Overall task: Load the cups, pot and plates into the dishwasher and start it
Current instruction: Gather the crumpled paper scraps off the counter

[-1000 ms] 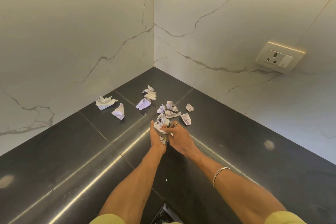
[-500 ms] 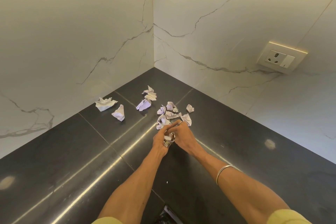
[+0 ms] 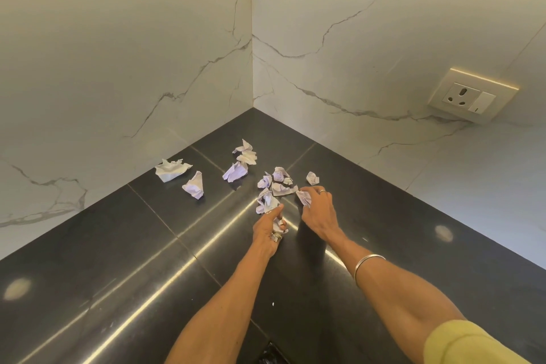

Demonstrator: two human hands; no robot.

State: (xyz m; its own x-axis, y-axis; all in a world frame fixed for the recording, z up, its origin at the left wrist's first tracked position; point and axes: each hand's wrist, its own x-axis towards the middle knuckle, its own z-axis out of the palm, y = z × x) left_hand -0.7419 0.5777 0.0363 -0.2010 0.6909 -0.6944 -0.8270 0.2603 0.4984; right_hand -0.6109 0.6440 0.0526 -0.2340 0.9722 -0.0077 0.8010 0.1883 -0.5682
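No cups, pot, plates or dishwasher are in view. Several crumpled white paper scraps (image 3: 267, 184) lie on a black countertop (image 3: 118, 245) in a corner. My left hand (image 3: 267, 227) is closed on a wad of crumpled paper (image 3: 278, 227), its thumb touching another scrap (image 3: 266, 201). My right hand (image 3: 317, 210), with a ring and a metal bangle, pinches a paper scrap (image 3: 304, 197) against the counter.
White marble walls meet at the corner (image 3: 251, 68) behind the scraps. A wall socket with a switch (image 3: 472, 94) is on the right wall. More scraps lie to the left (image 3: 172, 170) (image 3: 195, 185) and towards the corner (image 3: 245, 154). A dark object (image 3: 270, 356) shows at the bottom edge.
My hands were together over one wad; the right hand has moved away up and right onto another scrap. The left hand keeps the wad.
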